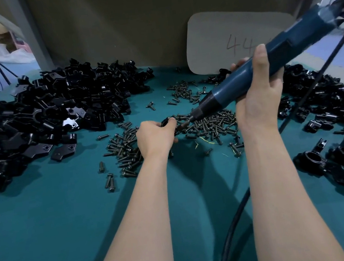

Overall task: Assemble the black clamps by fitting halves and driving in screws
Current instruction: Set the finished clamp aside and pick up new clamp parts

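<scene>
Centre of the frame: the left hand (156, 135) has its fingers curled round a small black clamp (165, 122), holding it just above the scattered screws (209, 122) on the teal table (49, 236). The hand hides most of the clamp, so I cannot tell whether its two halves are fully seated.

The right hand (259, 96) is wrapped round the barrel of a blue electric screwdriver (223, 94). The tool slants down from the upper right of the frame, and its bit tip (184, 124) meets the clamp just beside the left fingertips. This looks like the screw-driving step on one clamp. The screw head itself is too small to make out.

As to progress, a heap of what appear to be joined clamps (340, 106), with closed round bores, fills the right edge of the frame, so a fair number look finished. The pile of loose clamp halves (49, 116) at the upper left is larger, and plenty of screws lie between the two heaps. I judge that more of the work is left than done.

The screwdriver's black cable (231, 232) runs down to the lower middle of the frame. A grey card marked "44" (220, 41) leans at the back
</scene>
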